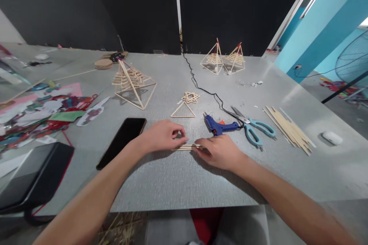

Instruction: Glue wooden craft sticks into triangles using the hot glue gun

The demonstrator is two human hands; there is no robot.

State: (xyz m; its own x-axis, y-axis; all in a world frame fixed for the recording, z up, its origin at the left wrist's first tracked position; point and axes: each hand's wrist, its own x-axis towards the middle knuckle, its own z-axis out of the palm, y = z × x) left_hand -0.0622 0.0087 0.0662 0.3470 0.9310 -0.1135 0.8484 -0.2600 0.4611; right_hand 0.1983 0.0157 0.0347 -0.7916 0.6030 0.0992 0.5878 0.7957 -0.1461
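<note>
The right hand [220, 151] pinches thin wooden sticks [185, 147] near a blue glue gun [217, 127]; whether the left hand [161, 135] grips them is unclear.

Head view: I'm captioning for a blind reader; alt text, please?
A person's right hand holds thin wooden sticks, left hand alongside, at a grey table. A blue glue gun and scissors lie nearby; stick pyramids stand farther back.
</note>
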